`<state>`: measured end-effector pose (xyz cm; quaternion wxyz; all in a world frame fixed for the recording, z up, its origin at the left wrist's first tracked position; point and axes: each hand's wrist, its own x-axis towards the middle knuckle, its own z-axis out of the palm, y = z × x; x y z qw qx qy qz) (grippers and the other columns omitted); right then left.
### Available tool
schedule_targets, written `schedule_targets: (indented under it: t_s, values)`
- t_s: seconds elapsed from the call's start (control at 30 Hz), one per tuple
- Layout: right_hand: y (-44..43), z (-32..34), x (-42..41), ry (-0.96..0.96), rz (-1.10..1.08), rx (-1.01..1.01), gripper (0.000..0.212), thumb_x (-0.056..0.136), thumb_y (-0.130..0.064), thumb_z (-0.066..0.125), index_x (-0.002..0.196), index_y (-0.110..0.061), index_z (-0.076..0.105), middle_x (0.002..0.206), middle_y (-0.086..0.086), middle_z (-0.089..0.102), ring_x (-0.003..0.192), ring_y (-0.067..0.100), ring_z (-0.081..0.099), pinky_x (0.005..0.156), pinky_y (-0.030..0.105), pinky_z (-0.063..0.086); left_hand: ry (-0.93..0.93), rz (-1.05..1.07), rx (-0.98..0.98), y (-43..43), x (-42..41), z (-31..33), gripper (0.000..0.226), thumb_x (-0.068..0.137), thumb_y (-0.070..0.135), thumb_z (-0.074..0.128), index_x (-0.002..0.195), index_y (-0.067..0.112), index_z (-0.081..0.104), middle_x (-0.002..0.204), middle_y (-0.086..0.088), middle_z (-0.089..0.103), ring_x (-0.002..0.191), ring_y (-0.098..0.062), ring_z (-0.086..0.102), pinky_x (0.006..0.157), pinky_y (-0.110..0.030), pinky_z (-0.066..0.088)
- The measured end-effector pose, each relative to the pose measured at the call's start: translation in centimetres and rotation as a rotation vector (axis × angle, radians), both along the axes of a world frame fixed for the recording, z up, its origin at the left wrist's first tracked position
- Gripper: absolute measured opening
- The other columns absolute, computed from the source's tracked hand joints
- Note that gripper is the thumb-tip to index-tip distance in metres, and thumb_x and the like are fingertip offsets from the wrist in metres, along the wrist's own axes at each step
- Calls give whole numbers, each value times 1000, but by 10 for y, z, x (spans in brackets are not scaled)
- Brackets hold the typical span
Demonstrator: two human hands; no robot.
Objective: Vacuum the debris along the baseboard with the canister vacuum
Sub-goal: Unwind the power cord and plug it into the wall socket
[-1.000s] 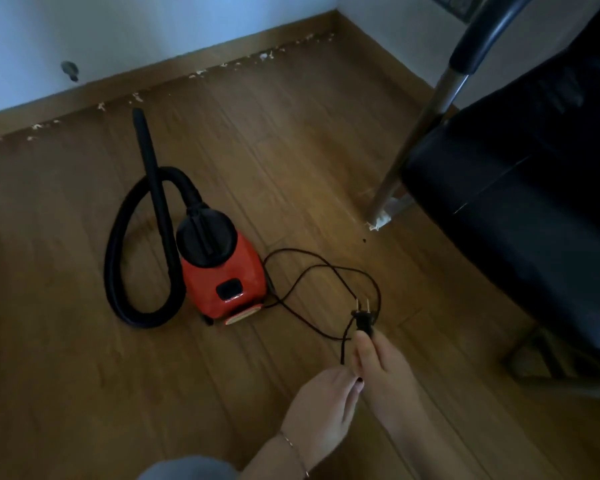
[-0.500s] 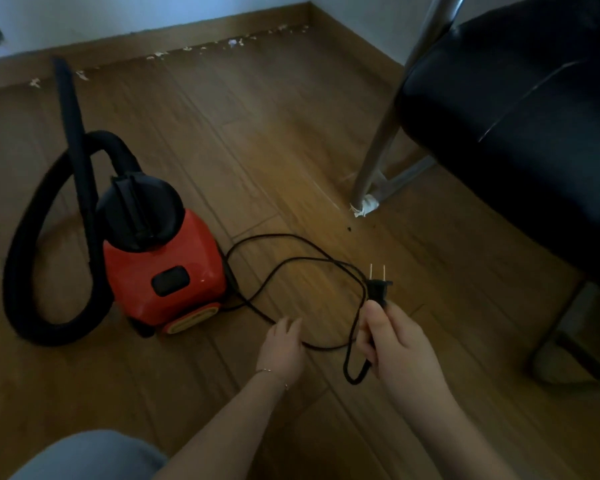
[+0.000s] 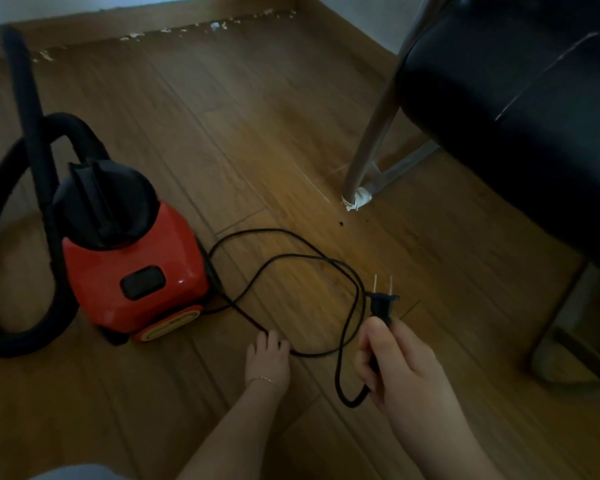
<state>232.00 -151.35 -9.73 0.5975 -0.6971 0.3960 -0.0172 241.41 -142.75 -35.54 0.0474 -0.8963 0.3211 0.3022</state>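
The wooden floor (image 3: 222,133) runs ahead of both hands to the baseboard (image 3: 187,10), far beyond the fingertips. A black chair (image 3: 516,116) stands ahead and outward of the right hand (image 3: 395,368). The canister vacuum (image 3: 132,271), red and black, sits ahead and outward of the left hand (image 3: 267,358), its hose (image 3: 0,334) curling round its far side. The cord (image 3: 312,355) lies in loose loops between the vacuum and the hands. The left hand reaches down with fairly straight fingers, tips touching the cord on the floor. The right hand's thumb and fingers are curled round the plug (image 3: 381,303), prongs pointing away. The debris (image 3: 215,26) lies in pale scraps along the baseboard, untouched. The step looks like freeing slack to plug in: lift the loops apart before pulling, so they don't knot or tug the vacuum.
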Motion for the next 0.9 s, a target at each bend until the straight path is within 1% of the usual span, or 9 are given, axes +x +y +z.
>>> schedule_targets:
  t_s: [0.1, 0.27, 0.37, 0.47, 0.57, 0.63, 0.7, 0.83, 0.9]
  values:
    - [3, -2, 2, -13, 19, -7, 33, 96, -33, 37, 72, -15, 52, 45, -8, 45, 40, 1, 39, 44, 15, 34, 42, 42, -26, 6, 0, -7, 50, 95, 9, 41, 142, 21, 27, 156, -11, 10, 144, -36, 2, 117, -46, 13]
    - [5, 1, 5, -48, 9, 12, 35, 94, -36, 36, 74, -13, 52, 47, -4, 43, 41, 6, 37, 45, 23, 33, 70, 32, -56, 9, -2, -10, 50, 91, -3, 43, 136, 18, 37, 152, -7, 16, 141, -39, 10, 111, -41, 30]
    - [4, 2, 5, -67, 2, 6, 36, 95, -35, 35, 74, -12, 52, 47, -3, 43, 42, 7, 37, 44, 21, 34, 74, 1, -53, 8, 0, -8, 43, 92, -2, 43, 132, 15, 43, 149, -8, 20, 139, -38, 15, 107, -40, 33]
    - [4, 2, 5, -84, -4, 3, 37, 94, -37, 34, 74, -12, 52, 48, -3, 43, 43, 8, 38, 47, 25, 34, 82, -6, -87, 9, 2, -11, 33, 97, 7, 40, 129, 13, 42, 149, -12, 21, 139, -38, 16, 107, -41, 33]
    - [4, 2, 6, -111, -17, 7, 37, 95, -36, 35, 73, -11, 52, 48, -2, 43, 43, 9, 37, 47, 26, 32, 61, 63, -281, 1, 3, -3, 31, 101, 23, 33, 131, 15, 39, 141, -9, 36, 138, -32, 24, 110, -38, 29]
    - [5, 2, 9, -129, -15, 0, 36, 96, -35, 35, 73, -11, 51, 48, -2, 43, 43, 9, 37, 45, 24, 33, 9, 142, -513, -8, 9, 11, 29, 101, 26, 33, 126, 14, 43, 132, -6, 44, 132, -24, 32, 111, -33, 28]
    - [8, 3, 10, -142, -7, -10, 35, 96, -34, 35, 73, -13, 52, 48, -4, 44, 43, 7, 38, 44, 20, 33, -10, 178, -635, -14, 14, 19, 27, 100, 28, 35, 119, 13, 47, 125, -3, 48, 125, -19, 37, 109, -30, 30]
    - [13, -2, 14, -118, 24, -98, 30, 91, -41, 37, 74, -21, 53, 53, -8, 50, 45, 2, 46, 48, 17, 35, 52, -155, -482, -11, 0, -1, 46, 93, 34, 16, 125, 17, 45, 129, -3, 48, 127, -23, 40, 113, -38, 27]
    - [13, -4, 16, -90, 18, -111, 33, 87, -47, 37, 74, -21, 54, 57, -5, 51, 47, 2, 46, 52, 23, 37, 157, -152, -477, -11, -10, 3, 40, 96, 23, 30, 130, 7, 45, 134, -12, 47, 128, -28, 39, 110, -41, 28]
